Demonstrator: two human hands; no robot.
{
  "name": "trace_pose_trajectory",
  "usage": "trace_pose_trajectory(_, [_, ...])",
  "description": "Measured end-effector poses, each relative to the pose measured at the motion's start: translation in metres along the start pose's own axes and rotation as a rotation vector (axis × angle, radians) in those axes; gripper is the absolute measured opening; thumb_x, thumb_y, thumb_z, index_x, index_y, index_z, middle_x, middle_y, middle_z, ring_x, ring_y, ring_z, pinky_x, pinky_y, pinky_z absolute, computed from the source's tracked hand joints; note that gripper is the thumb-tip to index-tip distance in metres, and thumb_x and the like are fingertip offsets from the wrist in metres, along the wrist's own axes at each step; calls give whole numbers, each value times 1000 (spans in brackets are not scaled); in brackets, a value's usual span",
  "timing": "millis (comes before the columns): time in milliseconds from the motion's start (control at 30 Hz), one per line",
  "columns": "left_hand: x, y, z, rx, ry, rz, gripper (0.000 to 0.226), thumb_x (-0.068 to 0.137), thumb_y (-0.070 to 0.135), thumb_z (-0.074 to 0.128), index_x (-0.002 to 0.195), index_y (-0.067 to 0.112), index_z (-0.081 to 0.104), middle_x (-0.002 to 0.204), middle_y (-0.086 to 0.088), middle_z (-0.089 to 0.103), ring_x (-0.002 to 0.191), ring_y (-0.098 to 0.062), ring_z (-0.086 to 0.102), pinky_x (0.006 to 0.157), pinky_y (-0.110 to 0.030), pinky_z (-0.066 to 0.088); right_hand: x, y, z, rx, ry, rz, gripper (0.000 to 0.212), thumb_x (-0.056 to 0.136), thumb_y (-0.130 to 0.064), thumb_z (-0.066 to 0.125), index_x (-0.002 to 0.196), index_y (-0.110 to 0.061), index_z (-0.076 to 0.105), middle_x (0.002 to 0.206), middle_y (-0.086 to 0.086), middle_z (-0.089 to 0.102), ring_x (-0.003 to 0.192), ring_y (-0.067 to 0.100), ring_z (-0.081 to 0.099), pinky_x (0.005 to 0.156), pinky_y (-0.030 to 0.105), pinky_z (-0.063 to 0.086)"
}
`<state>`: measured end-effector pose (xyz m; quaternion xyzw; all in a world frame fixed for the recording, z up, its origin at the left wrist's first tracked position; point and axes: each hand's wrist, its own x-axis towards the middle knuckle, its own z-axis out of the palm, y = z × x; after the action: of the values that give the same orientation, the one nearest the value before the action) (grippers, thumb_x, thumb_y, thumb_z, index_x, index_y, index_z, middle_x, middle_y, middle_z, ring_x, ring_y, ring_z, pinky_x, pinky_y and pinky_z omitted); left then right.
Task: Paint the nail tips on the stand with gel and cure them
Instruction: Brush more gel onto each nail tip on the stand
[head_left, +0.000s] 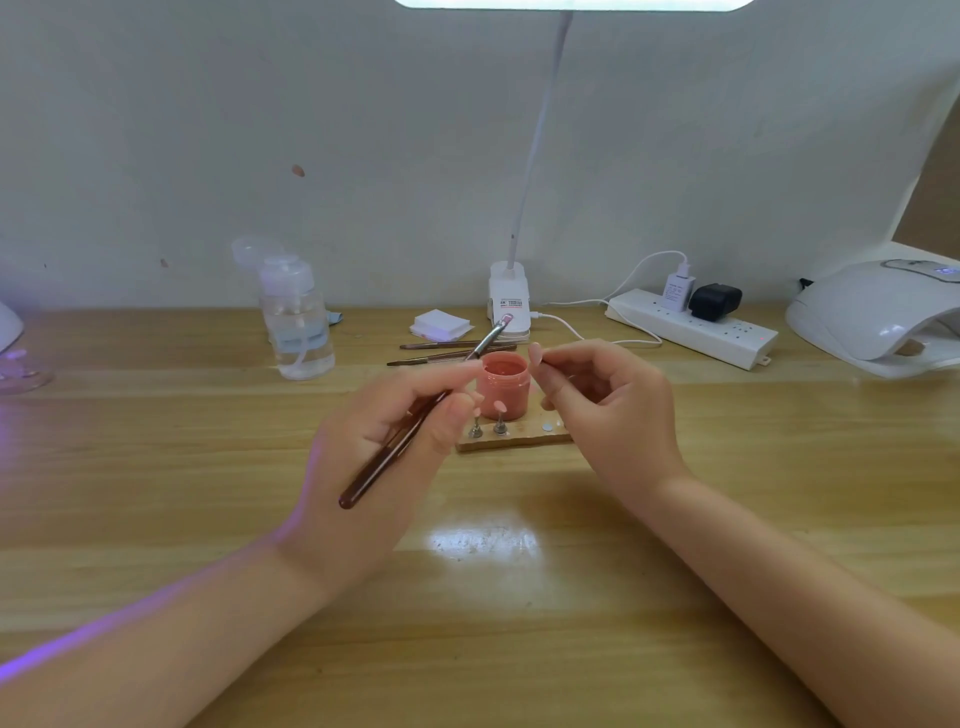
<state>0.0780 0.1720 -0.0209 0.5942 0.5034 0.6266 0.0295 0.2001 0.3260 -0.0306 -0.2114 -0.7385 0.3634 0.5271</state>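
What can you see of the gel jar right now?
The gel jar is a small round pot, pinkish-coral, plastic by the look of it. It has no lid on, and coral gel shows level inside the rim. It stands upright on the wooden table, just behind the wooden stand, between the two hands. A brush held by the left hand crosses above its left rim; whether they touch is unclear. Two spare brushes lie behind it.
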Motion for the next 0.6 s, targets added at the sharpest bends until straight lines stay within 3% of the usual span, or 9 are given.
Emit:
trace_pose_trajectory(133, [1, 0, -1, 172, -60, 90, 20, 94, 27, 52, 105, 29, 68, 95, 19, 63, 89, -3, 61, 80, -11, 41, 2, 0, -1, 30, 5, 5, 5, 85, -24, 74, 85, -19, 73, 73, -6, 71, 64, 28, 65, 57, 47, 53])
trace_pose_trajectory(300, [-1, -1, 0, 235, -94, 108, 31, 95, 27, 52, 125, 32, 57, 110, 21, 66, 105, 0, 62, 88, -9, 42, 2, 0, -2, 35, 9, 0, 7, 84, -22, 75, 86, -16, 74, 72, -4, 71, 64, 28, 65, 58, 47, 53])
trace_pose_trajectory(600, [-1, -3, 1, 265, -108, 104, 27, 95, 23, 58, 121, 25, 62, 108, 17, 69, 102, -4, 63, 84, -13, 45, 1, 0, -2, 29, -11, -4, 6, 82, -15, 76, 87, -13, 74, 72, -4, 71, 62, 24, 65, 59, 39, 54])
